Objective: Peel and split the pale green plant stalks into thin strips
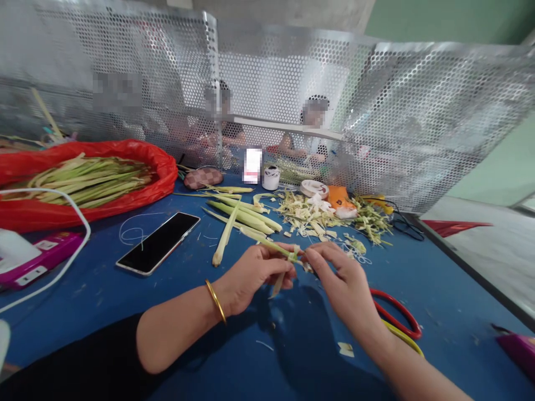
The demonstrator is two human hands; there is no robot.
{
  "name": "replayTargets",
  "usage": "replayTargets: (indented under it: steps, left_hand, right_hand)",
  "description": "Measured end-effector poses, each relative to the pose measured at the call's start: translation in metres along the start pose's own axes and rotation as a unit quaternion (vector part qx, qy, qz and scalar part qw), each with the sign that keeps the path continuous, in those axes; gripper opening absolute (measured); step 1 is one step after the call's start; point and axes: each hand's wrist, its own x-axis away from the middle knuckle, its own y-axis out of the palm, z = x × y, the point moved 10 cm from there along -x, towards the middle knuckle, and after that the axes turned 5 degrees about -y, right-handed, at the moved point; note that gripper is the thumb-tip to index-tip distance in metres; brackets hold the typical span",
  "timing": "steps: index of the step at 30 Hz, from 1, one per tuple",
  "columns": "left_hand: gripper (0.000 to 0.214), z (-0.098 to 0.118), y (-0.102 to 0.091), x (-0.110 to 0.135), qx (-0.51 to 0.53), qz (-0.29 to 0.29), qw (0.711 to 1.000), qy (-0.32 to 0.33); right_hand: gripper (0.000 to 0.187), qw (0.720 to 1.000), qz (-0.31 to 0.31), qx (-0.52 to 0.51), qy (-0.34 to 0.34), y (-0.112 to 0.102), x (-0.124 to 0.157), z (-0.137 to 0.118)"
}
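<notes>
**Table [188, 345]: left hand [261, 270] and right hand [340, 273] on one leaf strip [270, 243]**

Blue top, takes up most of the view. Perforated metal screen [284, 67] stands along its far side. Red plastic bag [167, 167] far left, open, filled with long green leaves [96, 175] lying roughly left-right. Scrap pile [305, 214] beyond the right hand, pale trimmings. Purple power strip [58, 256] left edge, white label too small to read.

Hands: front centre, close together. Left pinches the strip between thumb and fingers; right has thumb and fingertips closed on its near end. Phone [159, 242] flat on the left, screen dark, long axis near-left to far-right. Pale green stalks [246, 214] just beyond the hands, most pointing far-left to near-right, one lying across them.

Leaf strip: raised over the table, long axis far-left to near-right, free end toward the stalks. Pale band wrapped around it at the left fingertips; a short tail hangs below.

Orange packet [338, 197] by the scraps: dark mark, can't read it. White pot [271, 178]: markings illegible. Gold bracelet [215, 299] on left wrist.
</notes>
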Motion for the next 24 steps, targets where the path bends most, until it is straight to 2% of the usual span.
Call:
replayTargets:
  steps: [3, 5, 9, 13, 21, 24]
  left_hand:
    - [0.022, -0.003, 0.003, 0.000, 0.004, -0.008, 1.000, -0.005]
    - [0.018, -0.006, 0.005, 0.000, -0.003, -0.017, 1.000, -0.010]
    - [0.027, -0.014, 0.009, 0.000, -0.033, -0.027, 0.999, -0.028]
    - [0.031, -0.019, 0.007, 0.000, -0.068, 0.002, 0.997, -0.028]
    - [0.031, -0.020, 0.016, 0.003, -0.072, -0.022, 0.997, -0.036]
    - [0.030, -0.022, 0.014, 0.003, -0.077, -0.013, 0.996, -0.037]
  right_hand:
    - [0.040, 0.990, -0.052, -0.081, 0.105, 0.017, 0.002, 0.025]
    - [0.039, 0.979, -0.054, -0.137, 0.142, 0.024, 0.005, 0.031]
    - [0.029, 0.954, -0.026, -0.237, 0.180, 0.029, 0.010, 0.034]
    - [0.024, 0.935, -0.004, -0.295, 0.198, 0.031, 0.012, 0.034]
    - [0.019, 0.935, 0.040, -0.280, 0.213, 0.029, 0.017, 0.043]
    - [0.023, 0.952, 0.026, -0.232, 0.196, 0.026, 0.011, 0.046]
